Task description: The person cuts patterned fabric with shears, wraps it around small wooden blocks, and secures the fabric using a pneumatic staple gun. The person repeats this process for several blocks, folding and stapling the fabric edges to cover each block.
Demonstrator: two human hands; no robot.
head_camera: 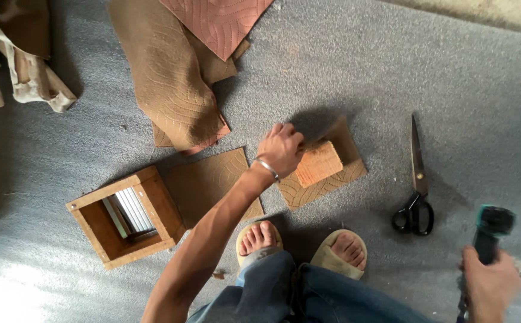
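Head view, looking straight down at a grey carpeted floor (451, 78). The left hand (280, 149) reaches forward, fingers curled closed on the upper left edge of a small wooden block (319, 163). The block lies on a square of tan quilted fabric (323, 179) near the middle of the floor. The right hand (489, 287), at the lower right edge, is wrapped closed around a dark power tool with a teal collar (491, 230).

Step in hand, as judged: positioning and steadying the block on the fabric square. The next move calls for keeping the block aligned with the square's edges while the tool is brought over.

Count:
- wooden blocks: one
- open wooden boxes (126, 216): one, holding pale slats, towards the left edge
- black scissors (416, 191): one pair, right of the block
- flat fabric squares: two
- sandalled feet: two
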